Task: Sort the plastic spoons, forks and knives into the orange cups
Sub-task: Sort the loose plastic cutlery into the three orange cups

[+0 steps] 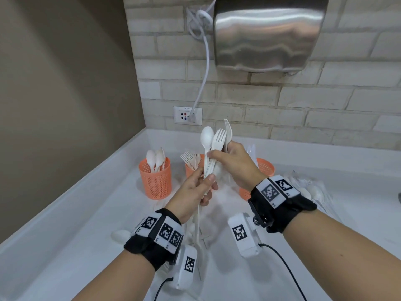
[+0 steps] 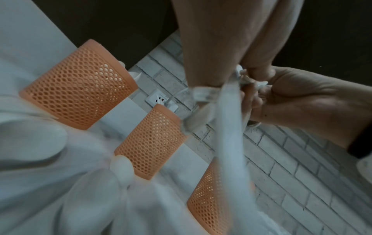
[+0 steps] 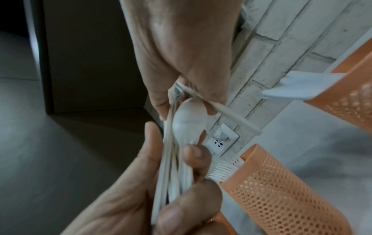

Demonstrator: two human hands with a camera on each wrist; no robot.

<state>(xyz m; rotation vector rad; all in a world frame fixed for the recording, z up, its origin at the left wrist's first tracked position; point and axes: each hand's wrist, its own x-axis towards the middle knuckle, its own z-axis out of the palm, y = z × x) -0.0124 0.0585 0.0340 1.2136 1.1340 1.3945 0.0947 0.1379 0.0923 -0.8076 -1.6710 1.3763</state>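
Note:
Above the white counter (image 1: 76, 224) I hold a bundle of white plastic cutlery (image 1: 211, 157): a spoon (image 1: 207, 136) and two forks (image 1: 218, 139) stick up. My left hand (image 1: 204, 181) grips the handles low down. My right hand (image 1: 217, 156) pinches the bundle just under the heads. In the right wrist view the spoon (image 3: 189, 120) lies between both hands. Three orange mesh cups stand behind: the left cup (image 1: 155, 179) holds spoons, the middle cup (image 1: 192, 169) forks, the right cup (image 1: 264, 168) knives. The same cups (image 2: 80, 98) show in the left wrist view.
More loose cutlery lies on the counter under my hands (image 1: 200, 233), with a spoon (image 1: 120, 235) at the left and a heap (image 1: 310, 192) at the right. A steel hand dryer (image 1: 269, 33) hangs on the brick wall, its cable running to a socket (image 1: 187, 115). A plain wall closes the left side.

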